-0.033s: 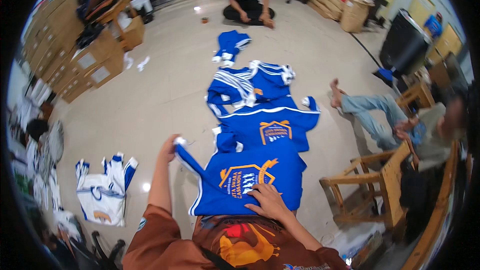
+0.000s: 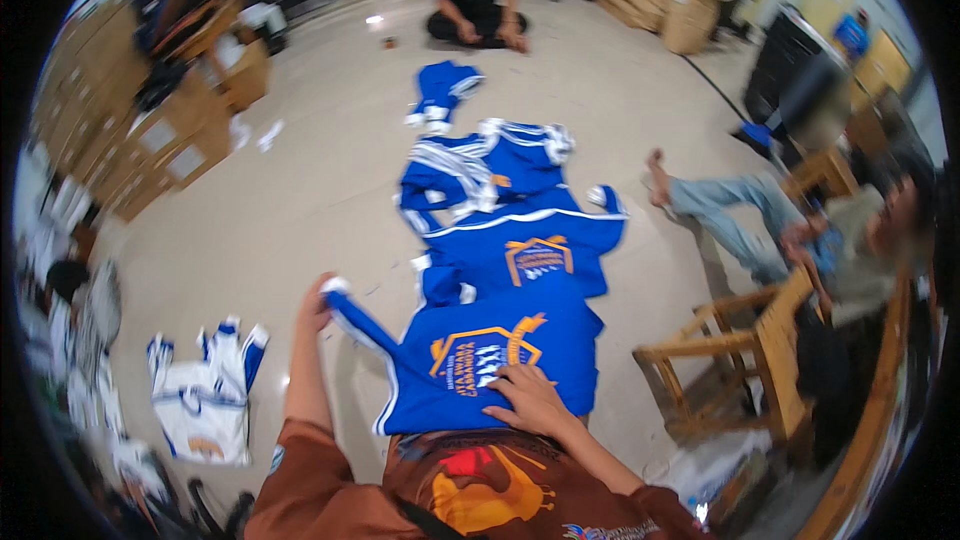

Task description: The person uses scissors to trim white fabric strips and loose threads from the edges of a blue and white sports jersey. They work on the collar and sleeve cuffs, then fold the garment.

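Note:
A blue jacket (image 2: 565, 325) with white piping and an orange printed crest lies over my lap and the floor. My left hand (image 2: 316, 305) is closed at the white cuff (image 2: 335, 286) of its left-side sleeve, holding the sleeve stretched out to the left. Flat on the jacket's body, beside the print, rests my right hand (image 2: 527, 402) with its fingers apart. Just beyond lies a second blue jacket (image 2: 590, 265), partly covered by the first. Past that are a blue garment with white stripes (image 2: 535, 165) and a smaller blue piece (image 2: 437, 90).
A folded white and blue garment (image 2: 200, 415) lies on the floor at left. Cardboard boxes (image 2: 180, 145) are stacked behind it. To the right stand a wooden stool (image 2: 700, 345) and a seated person in jeans (image 2: 730, 215). Another person (image 2: 475, 0) sits on the far floor.
The whole view has shifted slightly. My left hand has drawn the cuff a little farther left, away from the jacket's body. My right hand stays on the jacket.

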The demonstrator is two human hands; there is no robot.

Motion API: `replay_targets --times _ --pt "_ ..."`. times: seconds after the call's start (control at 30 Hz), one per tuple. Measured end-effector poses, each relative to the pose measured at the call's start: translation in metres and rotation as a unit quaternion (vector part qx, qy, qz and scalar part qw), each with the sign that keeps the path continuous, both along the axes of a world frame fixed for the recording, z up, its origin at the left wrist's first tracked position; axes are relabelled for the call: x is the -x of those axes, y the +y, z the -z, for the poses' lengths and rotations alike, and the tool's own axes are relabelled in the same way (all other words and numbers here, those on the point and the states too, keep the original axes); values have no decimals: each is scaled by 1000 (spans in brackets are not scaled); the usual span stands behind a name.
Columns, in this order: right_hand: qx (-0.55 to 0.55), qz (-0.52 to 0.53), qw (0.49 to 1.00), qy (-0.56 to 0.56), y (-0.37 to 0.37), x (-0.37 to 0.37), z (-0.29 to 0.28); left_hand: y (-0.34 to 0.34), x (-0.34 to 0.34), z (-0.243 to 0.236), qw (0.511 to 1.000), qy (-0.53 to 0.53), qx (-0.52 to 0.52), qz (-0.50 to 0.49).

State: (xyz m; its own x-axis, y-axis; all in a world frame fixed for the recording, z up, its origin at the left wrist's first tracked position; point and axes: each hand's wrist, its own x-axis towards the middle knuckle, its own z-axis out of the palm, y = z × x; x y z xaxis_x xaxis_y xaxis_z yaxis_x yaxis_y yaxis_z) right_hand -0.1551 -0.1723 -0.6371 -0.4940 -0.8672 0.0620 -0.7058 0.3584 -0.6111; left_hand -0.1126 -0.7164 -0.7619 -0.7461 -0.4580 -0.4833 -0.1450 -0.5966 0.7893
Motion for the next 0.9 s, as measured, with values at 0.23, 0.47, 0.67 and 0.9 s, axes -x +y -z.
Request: replay_targets --times 0.23,0.47,0.67,0.9 --pt "36 -11 999 -3 -4 1 19 -92 -78 3 989 8 143 -31" --pt "73 4 997 -37 2 -1 21 36 -70 39 896 -154 387 154" --pt "79 30 996 -11 6 -3 17 170 -95 20 886 -224 238 328" --pt "39 -6 999 -5 -10 -3 -2 157 -69 80 893 -295 310 141"
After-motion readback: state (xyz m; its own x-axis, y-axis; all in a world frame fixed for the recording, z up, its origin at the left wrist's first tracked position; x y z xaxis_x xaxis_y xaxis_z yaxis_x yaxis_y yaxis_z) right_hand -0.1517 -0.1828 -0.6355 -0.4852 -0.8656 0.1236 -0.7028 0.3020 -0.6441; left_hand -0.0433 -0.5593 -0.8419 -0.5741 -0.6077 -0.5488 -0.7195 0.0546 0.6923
